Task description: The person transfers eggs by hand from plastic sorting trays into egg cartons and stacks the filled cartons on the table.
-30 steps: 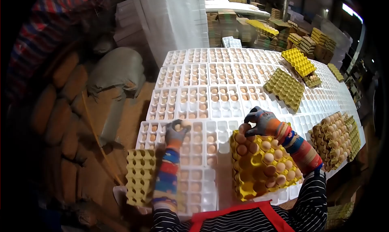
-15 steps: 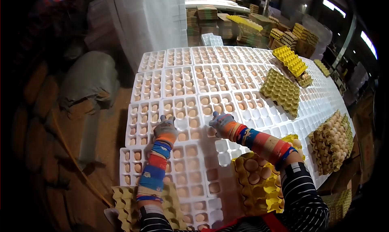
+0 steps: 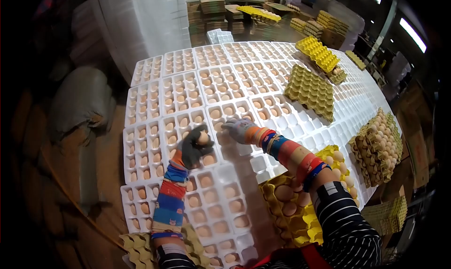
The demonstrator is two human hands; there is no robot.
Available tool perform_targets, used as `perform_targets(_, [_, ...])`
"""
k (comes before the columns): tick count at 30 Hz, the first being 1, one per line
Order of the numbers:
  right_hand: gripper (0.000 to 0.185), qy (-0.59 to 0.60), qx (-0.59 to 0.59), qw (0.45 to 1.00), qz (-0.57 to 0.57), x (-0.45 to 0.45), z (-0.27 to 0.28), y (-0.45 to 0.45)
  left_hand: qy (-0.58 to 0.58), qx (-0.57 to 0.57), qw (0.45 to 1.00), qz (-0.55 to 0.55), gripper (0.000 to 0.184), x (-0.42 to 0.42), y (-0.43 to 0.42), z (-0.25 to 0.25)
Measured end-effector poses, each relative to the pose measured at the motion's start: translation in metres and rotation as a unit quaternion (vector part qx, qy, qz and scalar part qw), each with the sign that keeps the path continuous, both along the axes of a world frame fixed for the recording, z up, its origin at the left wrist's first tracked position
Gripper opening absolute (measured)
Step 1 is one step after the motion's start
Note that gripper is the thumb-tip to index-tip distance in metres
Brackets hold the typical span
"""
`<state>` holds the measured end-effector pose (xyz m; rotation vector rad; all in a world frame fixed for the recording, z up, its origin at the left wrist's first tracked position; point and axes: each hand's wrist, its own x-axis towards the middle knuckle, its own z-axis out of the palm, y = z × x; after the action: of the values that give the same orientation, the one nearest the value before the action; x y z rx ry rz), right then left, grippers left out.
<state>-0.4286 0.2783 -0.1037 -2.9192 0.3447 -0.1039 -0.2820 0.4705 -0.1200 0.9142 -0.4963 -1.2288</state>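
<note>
My left hand (image 3: 191, 147), in a glove with a dark palm, is turned palm-up with its fingers curled round an egg (image 3: 203, 138). It is just above a white foam egg tray (image 3: 177, 115) with eggs in its cells. My right hand (image 3: 240, 130), in a light grey glove, reaches over the neighbouring foam tray, fingers stretched left beside an egg (image 3: 219, 126). Whether the fingertips touch that egg I cannot tell. Below my right forearm is a yellow egg flat (image 3: 307, 229) holding several eggs. Patterned sleeve covers span both forearms.
A tilted empty pulp flat (image 3: 310, 91) and a yellow flat (image 3: 317, 53) lie on the foam trays. Stacked flats of eggs (image 3: 378, 149) stand at the right. Another pulp flat (image 3: 137, 250) is under my left forearm. A large sack (image 3: 77, 104) sits on the left.
My left hand has turned palm-up and now holds an egg; before, it reached down over the tray. My right hand stays over its tray with a slight shift. The camera view has swung right.
</note>
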Motion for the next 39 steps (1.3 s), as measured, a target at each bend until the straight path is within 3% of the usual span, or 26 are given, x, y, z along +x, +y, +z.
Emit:
perform_targets(1, [0.036, 0.022, -0.031, 0.999, 0.022, -0.006, 0.001, -0.001, 0.039, 0.031, 0.998, -0.044, 0.04, -0.007, -0.003, 0.008])
perform_targets(2, [0.036, -0.001, 0.015, 1.0, -0.018, -0.013, 0.004, -0.005, 0.015, 0.046, 0.997, -0.063, 0.043, -0.016, -0.009, 0.008])
perform_targets(4, [0.036, -0.05, 0.105, 0.988, -0.098, -0.029, 0.023, -0.016, -0.276, 0.008, 0.959, 0.063, 0.05, -0.052, -0.03, 0.002])
perform_targets(6, [0.037, -0.015, 0.104, 0.978, -0.179, -0.05, 0.048, -0.025, -0.371, -0.053, 0.915, 0.151, 0.048, -0.082, -0.056, -0.018])
perform_targets(8, [0.039, 0.011, 0.122, 0.974, -0.19, -0.084, 0.056, -0.04, -0.575, 0.042, 0.806, 0.134, 0.049, -0.107, -0.062, -0.006])
perform_targets(9, [0.043, 0.049, 0.106, 0.976, -0.185, -0.104, 0.075, -0.041, -0.616, 0.131, 0.773, 0.081, 0.047, -0.117, -0.067, -0.015])
perform_targets(10, [0.045, 0.063, 0.083, 0.978, -0.178, -0.128, 0.085, -0.044, -0.743, 0.159, 0.65, 0.016, 0.045, -0.124, -0.064, -0.004])
perform_targets(12, [0.046, 0.068, 0.027, 0.972, -0.221, -0.183, 0.082, -0.062, -0.751, 0.162, 0.635, -0.081, 0.043, -0.13, -0.056, 0.016])
perform_targets(14, [0.046, 0.038, -0.007, 0.969, -0.244, -0.245, 0.089, -0.071, -0.69, 0.146, 0.708, 0.035, 0.037, -0.128, -0.053, -0.002])
perform_targets(15, [0.047, 0.016, 0.031, 0.954, -0.296, -0.275, 0.088, -0.074, -0.641, 0.095, 0.759, 0.061, 0.03, -0.125, -0.047, 0.004])
perform_targets(16, [0.048, -0.006, 0.069, 0.936, -0.345, -0.302, 0.086, -0.079, -0.62, 0.019, 0.777, 0.107, 0.026, -0.123, -0.043, 0.004])
perform_targets(18, [0.051, 0.026, 0.105, 0.882, -0.458, -0.342, 0.075, -0.088, -0.539, 0.022, 0.837, 0.092, 0.025, -0.138, -0.026, 0.035])
perform_targets(20, [0.056, 0.032, 0.084, 0.871, -0.483, -0.361, 0.059, -0.099, -0.44, -0.008, 0.896, 0.05, 0.027, -0.158, -0.009, 0.042])
perform_targets(22, [0.058, 0.02, 0.07, 0.864, -0.498, -0.361, 0.036, -0.113, -0.41, -0.009, 0.912, 0.02, 0.029, -0.189, 0.015, 0.069])
perform_targets(26, [0.064, 0.059, 0.023, 0.863, -0.501, -0.322, 0.028, -0.126, -0.459, 0.018, 0.882, 0.108, 0.025, -0.229, 0.07, 0.086])
perform_targets(28, [0.065, 0.068, -0.02, 0.866, -0.496, -0.307, 0.016, -0.145, -0.411, 0.088, 0.895, 0.148, 0.024, -0.251, 0.108, 0.104])
perform_targets(30, [0.069, 0.092, -0.049, 0.866, -0.489, -0.301, 0.002, -0.167, -0.488, 0.095, 0.845, 0.197, 0.023, -0.261, 0.159, 0.085])
perform_targets(32, [0.058, 0.073, -0.045, 0.856, -0.509, -0.297, -0.009, -0.183, -0.302, 0.155, 0.883, 0.326, 0.035, -0.284, 0.206, 0.075])
perform_targets(33, [0.05, 0.117, -0.023, 0.857, -0.501, -0.295, -0.011, -0.2, -0.288, 0.173, 0.878, 0.341, 0.036, -0.291, 0.23, 0.07])
perform_targets(34, [0.044, 0.057, -0.104, 0.852, -0.51, -0.295, -0.027, -0.211, -0.273, 0.191, 0.873, 0.357, 0.037, -0.299, 0.255, 0.066])
perform_targets(36, [0.04, -0.007, -0.116, 0.862, -0.493, -0.293, 0.008, -0.203, -0.195, 0.237, 0.829, 0.468, 0.035, -0.331, 0.259, 0.082])
perform_targets(38, [0.037, -0.188, -0.181, 0.868, -0.423, -0.277, 0.007, -0.222, -0.202, 0.185, 0.822, 0.499, 0.033, -0.351, 0.26, 0.082])
perform_targets(39, [0.034, -0.26, -0.172, 0.865, -0.394, -0.264, 0.032, -0.209, -0.37, 0.215, 0.789, 0.441, 0.029, -0.358, 0.252, 0.091])
